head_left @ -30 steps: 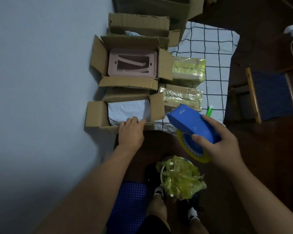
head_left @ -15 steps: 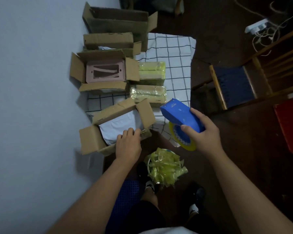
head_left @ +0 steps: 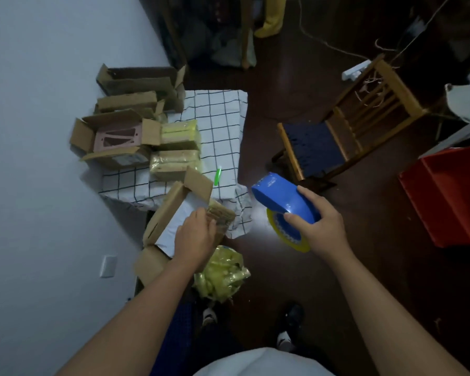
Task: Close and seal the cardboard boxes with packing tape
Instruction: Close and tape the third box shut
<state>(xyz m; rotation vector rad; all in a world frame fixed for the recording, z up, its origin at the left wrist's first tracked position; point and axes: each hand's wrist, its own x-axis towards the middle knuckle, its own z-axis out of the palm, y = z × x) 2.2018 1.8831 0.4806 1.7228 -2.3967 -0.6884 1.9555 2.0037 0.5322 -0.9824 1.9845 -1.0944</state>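
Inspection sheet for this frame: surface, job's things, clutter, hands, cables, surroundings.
Surface: checked cloth over a low surface, dark floor around it.
Job's things: open box with white contents; open box with pink item; two tape-wrapped boxes; blue tape dispenser.
Clutter: heap of yellow tape scraps; green pen.
Hands: left hand grips the near box's edge; right hand holds the dispenser.
Cables: cord to power strip.
Surroundings: wooden chair, red bin, wall.

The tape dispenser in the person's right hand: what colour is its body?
Blue, seen in the head view: the tape dispenser, held by the right hand.
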